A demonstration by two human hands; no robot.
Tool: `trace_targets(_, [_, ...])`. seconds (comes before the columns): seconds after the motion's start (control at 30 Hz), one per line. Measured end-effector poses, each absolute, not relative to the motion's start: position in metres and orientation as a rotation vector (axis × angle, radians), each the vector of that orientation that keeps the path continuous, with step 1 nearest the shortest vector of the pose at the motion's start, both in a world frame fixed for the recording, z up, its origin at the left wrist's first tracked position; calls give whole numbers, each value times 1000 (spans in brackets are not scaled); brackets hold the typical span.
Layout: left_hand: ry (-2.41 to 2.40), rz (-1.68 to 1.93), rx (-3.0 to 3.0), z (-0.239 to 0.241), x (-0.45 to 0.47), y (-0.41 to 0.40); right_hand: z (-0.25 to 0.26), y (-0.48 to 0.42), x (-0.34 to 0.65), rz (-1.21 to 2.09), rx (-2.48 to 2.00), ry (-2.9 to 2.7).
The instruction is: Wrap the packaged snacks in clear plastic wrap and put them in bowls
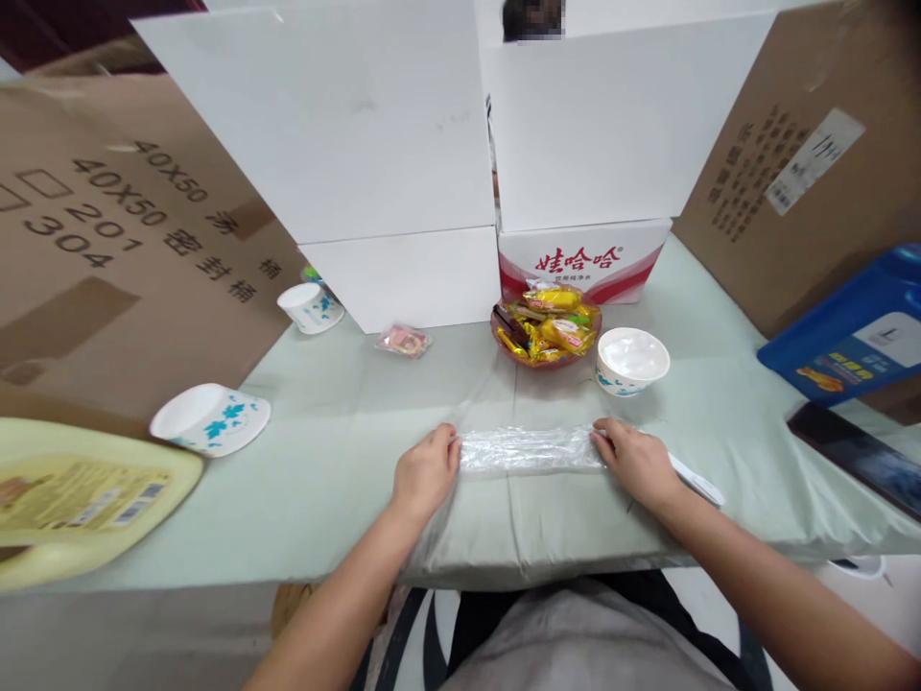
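A flat, crinkled strip of clear plastic film (pixel 532 451) stretches between my two hands, low over the green tablecloth. My left hand (pixel 426 470) pinches its left end between thumb and fingers. On the other side, my right hand (pixel 639 463) grips the right end the same way. Partly hidden behind my right hand and wrist lies a white plastic utensil (pixel 696 480); its kind cannot be made out. Beyond my right hand stands a white paper bowl (pixel 633 360) with something whitish inside. To its left is a reddish bowl (pixel 545 361) heaped with yellow-wrapped snacks (pixel 565 331).
Two paper bowls (pixel 211 419) lie tipped at the left, near a yellow jug (pixel 93 499). A small pink packet (pixel 404 341) sits before white panels (pixel 403 278). Rightward are a blue bottle (pixel 849 331) and a phone (pixel 863 459). Cardboard boxes (pixel 136 240) flank the table.
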State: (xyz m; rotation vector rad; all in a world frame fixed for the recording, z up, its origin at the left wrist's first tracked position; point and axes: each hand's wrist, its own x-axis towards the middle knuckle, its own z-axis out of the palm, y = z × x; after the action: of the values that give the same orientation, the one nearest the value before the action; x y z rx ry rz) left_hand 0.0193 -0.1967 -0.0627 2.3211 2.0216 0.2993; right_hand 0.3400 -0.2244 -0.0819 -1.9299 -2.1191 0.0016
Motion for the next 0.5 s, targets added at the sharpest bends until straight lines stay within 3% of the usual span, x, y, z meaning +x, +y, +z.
trace_targets(0.17, [2141, 314, 2358, -76, 15, -194, -86, -220, 339, -93, -1994, -2121])
trace_targets(0.37, [1967, 786, 2635, -57, 22, -209, -68, -231, 334, -269, -1595, -2135])
trace_targets(0.5, [1453, 374, 2807, -63, 41, -228, -70, -236, 318, -66, -1238, -2589])
